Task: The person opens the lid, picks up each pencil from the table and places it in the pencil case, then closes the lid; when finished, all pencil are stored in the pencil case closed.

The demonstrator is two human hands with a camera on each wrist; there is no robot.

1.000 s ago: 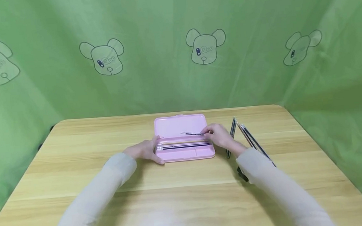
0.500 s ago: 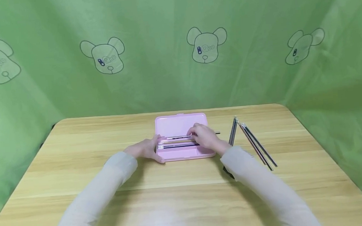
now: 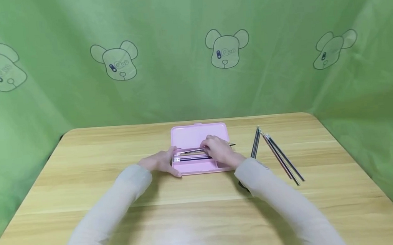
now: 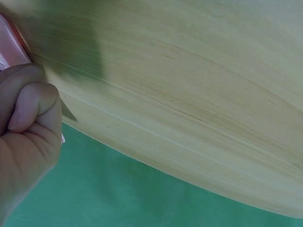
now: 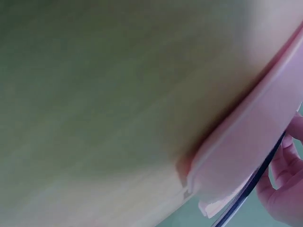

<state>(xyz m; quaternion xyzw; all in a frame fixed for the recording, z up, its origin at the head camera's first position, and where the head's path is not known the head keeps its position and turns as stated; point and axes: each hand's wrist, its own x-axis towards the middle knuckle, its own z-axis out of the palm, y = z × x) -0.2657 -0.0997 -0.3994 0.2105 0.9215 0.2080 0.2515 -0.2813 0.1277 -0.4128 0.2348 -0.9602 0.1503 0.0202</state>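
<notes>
A pink pencil case [image 3: 190, 135] lies on the table with its lid tipped back. My left hand [image 3: 159, 162] grips the case's left end, thumb at the front corner; the left wrist view shows curled fingers beside a pink corner [image 4: 10, 45]. Over the back of the tray, my right hand [image 3: 218, 150] pinches a dark pencil [image 3: 192, 151], which slants slightly and pokes out past the case's right side. Several pencils [image 3: 191, 159] lie side by side in the tray, partly covered by the right hand. In the right wrist view the dark pencil [image 5: 258, 177] runs along the case [image 5: 246, 137].
More pencils lie on the wooden table [image 3: 197, 222] to the right: a dark bunch [image 3: 256, 143] near the right wrist and several spread pencils [image 3: 284, 158] farther right. A green curtain [image 3: 172, 82] with bear faces hangs behind the table.
The right hand has moved left over the case with the pencil, which now sits lower, close over the tray. The left hand has kept its hold on the case.
</notes>
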